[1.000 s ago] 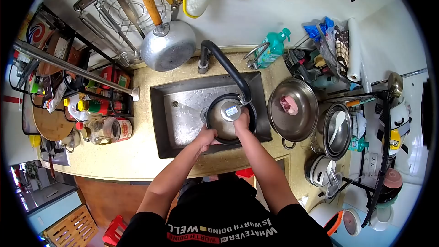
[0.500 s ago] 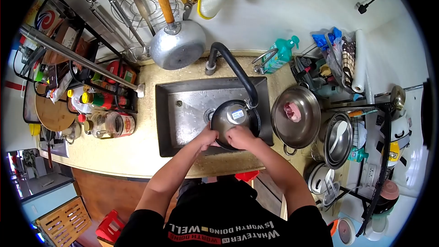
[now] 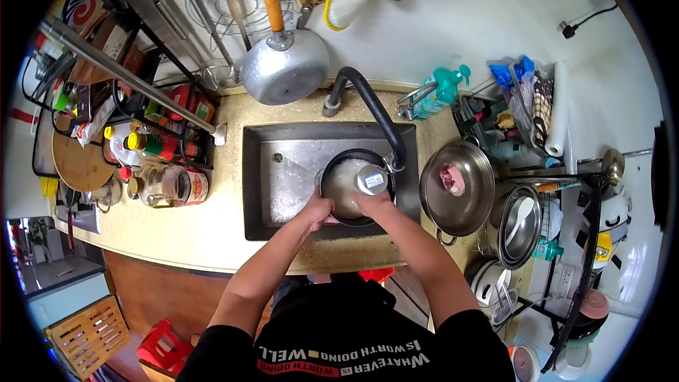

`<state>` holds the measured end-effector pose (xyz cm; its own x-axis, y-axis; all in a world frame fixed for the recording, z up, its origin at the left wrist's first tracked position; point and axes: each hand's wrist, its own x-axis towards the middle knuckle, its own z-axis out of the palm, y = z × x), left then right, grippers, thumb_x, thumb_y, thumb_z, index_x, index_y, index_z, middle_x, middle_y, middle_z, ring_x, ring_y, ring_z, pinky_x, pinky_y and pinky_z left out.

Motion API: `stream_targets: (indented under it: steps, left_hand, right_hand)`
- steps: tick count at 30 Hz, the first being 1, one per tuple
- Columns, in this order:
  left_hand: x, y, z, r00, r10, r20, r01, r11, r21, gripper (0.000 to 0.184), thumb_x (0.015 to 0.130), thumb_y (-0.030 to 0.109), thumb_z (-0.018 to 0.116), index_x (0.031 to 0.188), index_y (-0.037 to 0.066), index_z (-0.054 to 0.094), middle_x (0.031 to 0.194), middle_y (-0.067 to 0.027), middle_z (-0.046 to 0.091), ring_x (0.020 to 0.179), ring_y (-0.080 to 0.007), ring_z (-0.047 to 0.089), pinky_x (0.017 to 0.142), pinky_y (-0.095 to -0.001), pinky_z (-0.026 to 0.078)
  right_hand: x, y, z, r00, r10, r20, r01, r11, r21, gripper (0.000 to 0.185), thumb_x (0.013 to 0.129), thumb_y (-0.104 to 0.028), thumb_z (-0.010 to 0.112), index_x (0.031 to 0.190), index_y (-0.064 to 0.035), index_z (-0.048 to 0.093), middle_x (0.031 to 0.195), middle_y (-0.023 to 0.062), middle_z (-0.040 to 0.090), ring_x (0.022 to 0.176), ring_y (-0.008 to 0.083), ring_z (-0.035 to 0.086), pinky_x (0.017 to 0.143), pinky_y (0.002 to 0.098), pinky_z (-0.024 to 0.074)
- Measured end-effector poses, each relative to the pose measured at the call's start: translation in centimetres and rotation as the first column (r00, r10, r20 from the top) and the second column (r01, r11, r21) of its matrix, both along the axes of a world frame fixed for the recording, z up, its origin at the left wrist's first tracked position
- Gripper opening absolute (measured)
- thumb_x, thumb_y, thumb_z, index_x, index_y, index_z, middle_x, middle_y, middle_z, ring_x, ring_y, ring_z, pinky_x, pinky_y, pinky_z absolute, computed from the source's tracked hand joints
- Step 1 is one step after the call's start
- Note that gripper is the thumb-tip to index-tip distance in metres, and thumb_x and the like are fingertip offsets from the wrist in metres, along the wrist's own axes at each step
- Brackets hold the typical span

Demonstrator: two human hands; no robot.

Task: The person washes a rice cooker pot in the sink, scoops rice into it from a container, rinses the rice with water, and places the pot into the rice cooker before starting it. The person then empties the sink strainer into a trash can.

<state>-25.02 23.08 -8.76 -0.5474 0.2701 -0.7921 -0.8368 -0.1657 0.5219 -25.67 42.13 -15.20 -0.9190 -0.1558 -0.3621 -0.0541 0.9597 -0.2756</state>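
Observation:
A round black pot [image 3: 344, 213] sits in the sink below the faucet, with cloudy, pale liquid [image 3: 344, 182] inside. My left hand [image 3: 320, 212] is closed on the pot's left front rim. Over the right part of the pot, my right hand [image 3: 373, 203] has its fingers around a small silver cup-like container [image 3: 373, 180] with a white and blue label facing up. Some of the right fingers are hidden behind that container. The black faucet [image 3: 371, 110] arches over the pot's right edge.
The metal sink [image 3: 263, 177] surrounds the pot. Right of it, a steel pan [image 3: 453, 213] holds a piece of raw meat [image 3: 453, 180], beside stacked metal bowls [image 3: 522, 251]. Jars [image 3: 159, 187] stand left. A saucepan [image 3: 286, 67] hangs behind the faucet.
The silver container and my right hand have shifted slightly right within the pot, uncovering more cloudy liquid. My left hand stays at the rim. The whole view has tilted slightly.

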Motion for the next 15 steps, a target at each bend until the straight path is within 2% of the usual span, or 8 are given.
stream_targets:
  steps: [3, 5, 6, 9, 10, 12, 13, 15]
  left_hand:
    - [-0.5, -0.2, -0.5, 1.000, -0.003, 0.016, 0.003, 1.000, 0.004, 0.069, 0.077, -0.010, 0.045, 0.142, 0.009, 0.028, 0.119, -0.0197, 0.055, 0.090, -0.0354, 0.066, 0.063, -0.0485, 0.063]
    - [-0.2, -0.2, -0.7, 0.999, -0.024, 0.032, 0.024, 1.000, 0.012, 0.070, 0.077, -0.008, 0.047, 0.143, 0.008, 0.028, 0.119, -0.0195, 0.055, 0.093, -0.0333, 0.065, 0.059, -0.0460, 0.063]
    - [0.0, -0.2, -0.6, 0.999, -0.040, 0.024, 0.039, 0.999, 0.017, 0.071, 0.077, -0.008, 0.047, 0.143, 0.009, 0.028, 0.120, -0.0192, 0.055, 0.093, -0.0329, 0.065, 0.059, -0.0460, 0.062]
    - [0.4, -0.3, 0.4, 0.998, -0.065, -0.003, 0.065, 0.998, 0.017, 0.070, 0.077, -0.008, 0.046, 0.143, 0.010, 0.029, 0.119, -0.0181, 0.056, 0.091, -0.0321, 0.066, 0.061, -0.0462, 0.062]
    - [0.5, -0.4, 1.1, 0.998, -0.061, -0.010, 0.061, 0.998, 0.008, 0.067, 0.078, -0.008, 0.045, 0.141, 0.009, 0.031, 0.118, -0.0177, 0.056, 0.090, -0.0320, 0.066, 0.063, -0.0465, 0.063]
    - [0.6, -0.7, 1.1, 1.000, -0.028, 0.001, 0.028, 1.000, -0.004, 0.063, 0.079, -0.008, 0.045, 0.138, 0.008, 0.033, 0.116, -0.0180, 0.056, 0.089, -0.0324, 0.066, 0.065, -0.0470, 0.063]
    - [0.4, -0.8, 1.1, 1.000, -0.007, 0.013, 0.007, 1.000, 0.004, 0.062, 0.079, -0.008, 0.045, 0.138, 0.008, 0.033, 0.116, -0.0182, 0.056, 0.088, -0.0323, 0.066, 0.065, -0.0469, 0.063]
    - [-0.2, -0.9, 1.1, 0.999, 0.037, 0.036, -0.037, 0.999, 0.023, 0.062, 0.079, -0.008, 0.045, 0.137, 0.008, 0.033, 0.115, -0.0186, 0.056, 0.088, -0.0321, 0.066, 0.064, -0.0468, 0.063]
  right_hand:
    - [0.8, -1.5, 3.8, 0.970, 0.138, 0.202, -0.139, 0.990, -0.009, 0.039, 0.089, -0.027, 0.058, 0.121, -0.0046, 0.058, 0.129, 0.0212, 0.056, 0.122, 0.0370, 0.052, 0.100, 0.0450, 0.0434]
    - [0.3, -3.7, 6.3, 0.918, 0.191, 0.349, -0.168, 0.981, -0.095, 0.036, 0.091, -0.026, 0.055, 0.117, -0.0021, 0.059, 0.133, 0.0249, 0.051, 0.126, 0.0397, 0.047, 0.104, 0.0477, 0.0394]
    - [-0.1, -4.7, 7.7, 0.934, 0.156, 0.323, -0.090, 0.973, -0.211, 0.031, 0.084, -0.020, 0.060, 0.110, -0.0036, 0.063, 0.128, 0.0223, 0.054, 0.125, 0.0391, 0.048, 0.103, 0.0467, 0.0399]
    - [-1.6, -4.5, 5.4, 0.936, 0.346, -0.066, -0.352, 0.929, -0.111, 0.025, 0.081, -0.020, 0.061, 0.103, -0.0074, 0.067, 0.120, 0.0182, 0.058, 0.120, 0.0381, 0.050, 0.101, 0.0446, 0.0414]
    - [-2.1, -3.5, 1.0, 0.960, 0.208, -0.188, -0.230, 0.968, -0.103, 0.024, 0.081, -0.020, 0.060, 0.101, -0.0124, 0.068, 0.112, 0.0153, 0.060, 0.116, 0.0361, 0.051, 0.099, 0.0427, 0.0419]
    - [-2.6, -1.9, 2.3, 0.982, 0.149, -0.116, -0.165, 0.975, -0.147, 0.023, 0.088, -0.024, 0.055, 0.102, -0.0098, 0.067, 0.114, 0.0142, 0.060, 0.111, 0.0369, 0.054, 0.097, 0.0463, 0.0427]
    - [-2.6, -1.3, 4.2, 0.999, 0.041, -0.013, -0.042, 0.983, -0.177, 0.025, 0.090, -0.025, 0.054, 0.104, -0.0079, 0.066, 0.116, 0.0141, 0.061, 0.110, 0.0368, 0.055, 0.097, 0.0486, 0.0429]
    - [-0.9, -0.1, 1.9, 0.980, 0.197, 0.028, -0.197, 0.980, 0.026, 0.033, 0.092, -0.026, 0.054, 0.113, -0.0011, 0.060, 0.121, 0.0177, 0.061, 0.113, 0.0375, 0.056, 0.095, 0.0509, 0.0446]
